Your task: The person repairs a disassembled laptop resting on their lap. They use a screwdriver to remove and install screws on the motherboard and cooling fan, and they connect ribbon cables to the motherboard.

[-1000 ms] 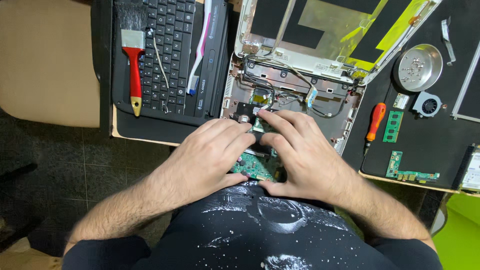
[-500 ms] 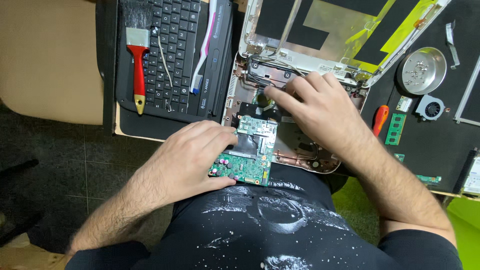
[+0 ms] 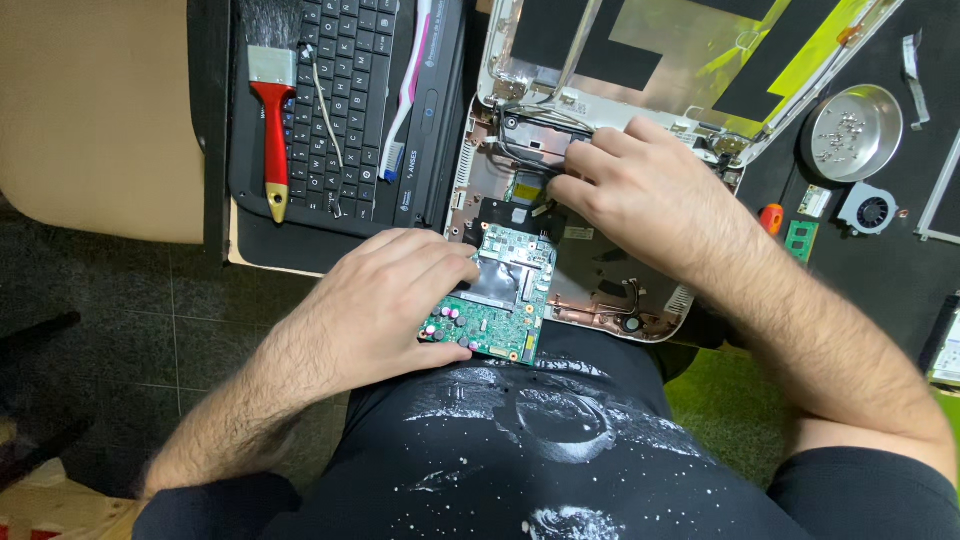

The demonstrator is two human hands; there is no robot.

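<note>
Head view: left hand (image 3: 385, 300) grips the green circuit board (image 3: 500, 295) at the open laptop base's (image 3: 600, 300) near edge; right hand (image 3: 625, 180), apparently pinching black cables (image 3: 530, 135), should free them gently.

Green rectangular circuit board (image 3: 500, 300), studded with small chips and capacitors, tilted at the near edge of the open laptop shell. Opened white plastic laptop base shell (image 3: 600, 290) lies flat, black cables at its hinge end.
</note>
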